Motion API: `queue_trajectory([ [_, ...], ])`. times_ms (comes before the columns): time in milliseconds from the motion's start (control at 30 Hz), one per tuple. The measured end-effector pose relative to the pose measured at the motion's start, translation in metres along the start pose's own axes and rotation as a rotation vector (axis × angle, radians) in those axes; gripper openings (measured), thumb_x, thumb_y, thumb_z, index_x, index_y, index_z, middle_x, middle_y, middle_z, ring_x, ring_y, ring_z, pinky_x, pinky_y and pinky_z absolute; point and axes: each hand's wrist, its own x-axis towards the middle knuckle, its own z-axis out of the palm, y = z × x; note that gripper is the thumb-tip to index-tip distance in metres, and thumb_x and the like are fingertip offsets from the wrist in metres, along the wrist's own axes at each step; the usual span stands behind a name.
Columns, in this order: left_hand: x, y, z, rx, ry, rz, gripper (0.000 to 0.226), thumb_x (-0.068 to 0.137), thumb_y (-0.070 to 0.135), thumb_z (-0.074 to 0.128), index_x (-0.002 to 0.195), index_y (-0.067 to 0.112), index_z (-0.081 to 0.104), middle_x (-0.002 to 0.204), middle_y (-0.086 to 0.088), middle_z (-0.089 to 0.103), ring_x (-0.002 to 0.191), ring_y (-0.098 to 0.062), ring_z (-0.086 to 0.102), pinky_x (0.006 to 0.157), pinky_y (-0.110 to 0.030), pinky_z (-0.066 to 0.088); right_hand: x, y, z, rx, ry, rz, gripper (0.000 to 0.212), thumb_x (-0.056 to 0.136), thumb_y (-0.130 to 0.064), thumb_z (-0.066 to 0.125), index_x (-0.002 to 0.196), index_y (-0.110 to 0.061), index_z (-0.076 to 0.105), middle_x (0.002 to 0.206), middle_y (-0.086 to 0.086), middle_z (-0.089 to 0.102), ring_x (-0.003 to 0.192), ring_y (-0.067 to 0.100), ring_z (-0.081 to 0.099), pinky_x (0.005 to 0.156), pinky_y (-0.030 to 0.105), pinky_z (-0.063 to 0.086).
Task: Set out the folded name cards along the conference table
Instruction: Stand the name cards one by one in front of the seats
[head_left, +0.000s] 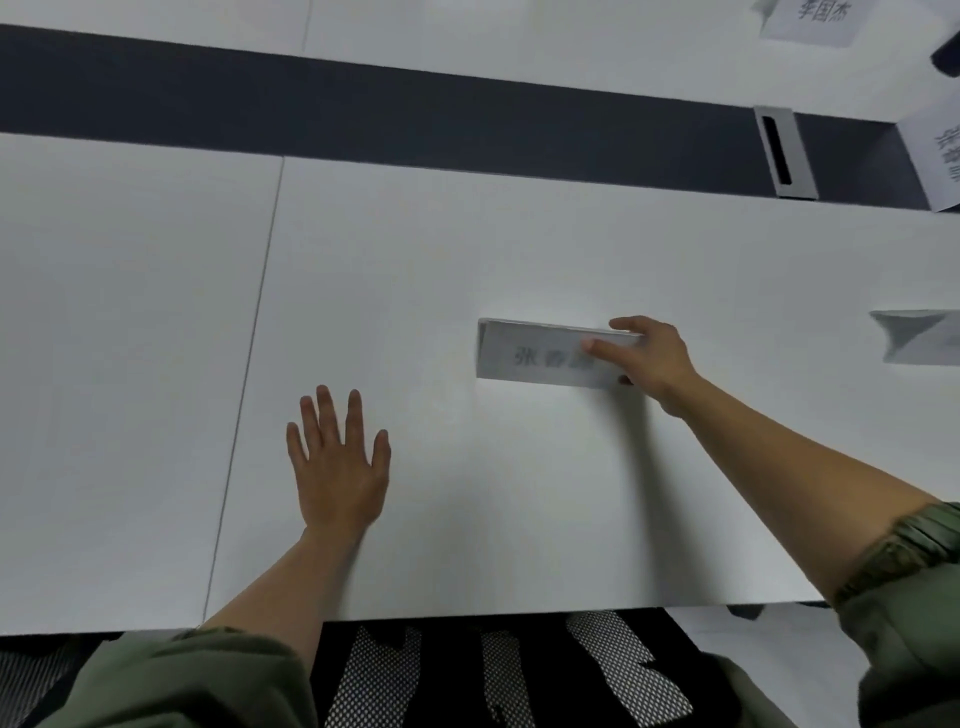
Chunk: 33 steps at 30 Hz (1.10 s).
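right hand on a name card at the table's middle

the right hand (652, 358) grips the right end of a folded name card (540, 356), thumb on the near face and fingers over the top fold, closed on the paper. the card stands on the white table (415, 270), printed side toward the person, its characters blurred.

the left hand (337, 467) lies flat on the table with fingers spread, palm down, holding nothing, well to the left of the card.

another folded card (919, 343) stands at the right edge. two more cards sit farther off, one at the far right (935, 156) and one at the top right (815, 21). a metal cable slot (784, 150) is set in the dark strip (363, 109) along the table.
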Motion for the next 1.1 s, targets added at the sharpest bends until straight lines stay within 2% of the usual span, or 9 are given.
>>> queue_trajectory([
  [100,0.001,-0.001,0.001,-0.006,0.014,-0.001,0.067,0.096,0.052,0.017,0.154,0.019,0.020,0.162,-0.014,0.007,0.150,-0.031,0.003,0.120,-0.050,0.004,0.010,-0.015,0.022,0.002,0.004,-0.047,0.064,0.061,-0.054,0.086,0.114,-0.024,0.067,0.121,-0.002,0.059,0.106,0.022,0.061,0.090,0.045,0.056],
  [300,0.001,-0.003,0.003,-0.016,0.042,0.015,0.067,0.096,0.051,0.018,0.154,0.018,0.021,0.162,-0.014,0.008,0.150,-0.031,0.004,0.120,-0.049,0.004,0.018,-0.030,0.046,-0.032,-0.009,-0.096,0.061,0.060,-0.054,0.083,0.113,-0.027,0.067,0.120,-0.003,0.061,0.105,0.020,0.062,0.087,0.044,0.057],
  [500,0.002,-0.003,0.005,-0.019,0.032,0.013,0.067,0.096,0.052,0.016,0.154,0.020,0.017,0.162,-0.013,0.005,0.150,-0.030,0.001,0.120,-0.049,0.002,0.025,-0.028,0.039,-0.064,-0.029,-0.138,0.049,0.071,-0.039,0.084,0.113,-0.024,0.066,0.115,0.000,0.063,0.100,0.022,0.063,0.086,0.046,0.057],
  [733,0.002,-0.005,0.007,-0.020,0.020,0.010,0.067,0.095,0.052,0.016,0.154,0.019,0.018,0.162,-0.013,0.006,0.150,-0.030,0.002,0.120,-0.050,0.004,0.024,-0.026,0.038,-0.072,-0.057,-0.171,0.037,0.075,-0.034,0.082,0.106,-0.027,0.064,0.106,0.001,0.063,0.085,0.019,0.059,0.084,0.046,0.057],
  [867,0.003,-0.003,0.005,-0.017,0.010,0.010,0.067,0.095,0.051,0.017,0.154,0.018,0.018,0.162,-0.015,0.008,0.150,-0.032,0.004,0.120,-0.051,0.005,0.024,-0.026,0.038,-0.070,-0.056,-0.177,0.036,0.077,-0.031,0.081,0.107,-0.025,0.063,0.101,-0.002,0.062,0.083,0.019,0.058,0.085,0.047,0.056],
  [967,0.004,-0.002,0.004,-0.016,0.000,0.024,0.067,0.096,0.051,0.017,0.154,0.017,0.018,0.161,-0.016,0.009,0.149,-0.033,0.006,0.120,-0.051,0.004,0.020,-0.026,0.039,-0.096,-0.051,-0.185,0.053,0.078,-0.034,0.080,0.124,-0.025,0.057,0.108,-0.005,0.055,0.097,0.021,0.056,0.093,0.046,0.052],
  [1033,0.005,-0.003,0.003,0.001,-0.016,0.034,0.067,0.096,0.051,0.016,0.154,0.017,0.015,0.161,-0.017,0.008,0.149,-0.034,0.005,0.119,-0.052,0.003,0.012,-0.026,0.037,-0.135,-0.045,-0.165,0.076,0.078,-0.038,0.080,0.143,-0.027,0.040,0.124,-0.001,0.050,0.111,0.023,0.052,0.101,0.042,0.046],
  [1100,0.005,-0.005,-0.001,0.024,-0.078,0.046,0.067,0.097,0.050,0.016,0.154,0.016,0.011,0.161,-0.019,0.004,0.149,-0.036,0.002,0.119,-0.053,0.003,0.002,-0.023,0.030,-0.121,-0.022,-0.129,0.090,0.077,-0.043,0.079,0.150,-0.028,0.028,0.139,0.007,0.046,0.122,0.027,0.051,0.106,0.044,0.042],
])
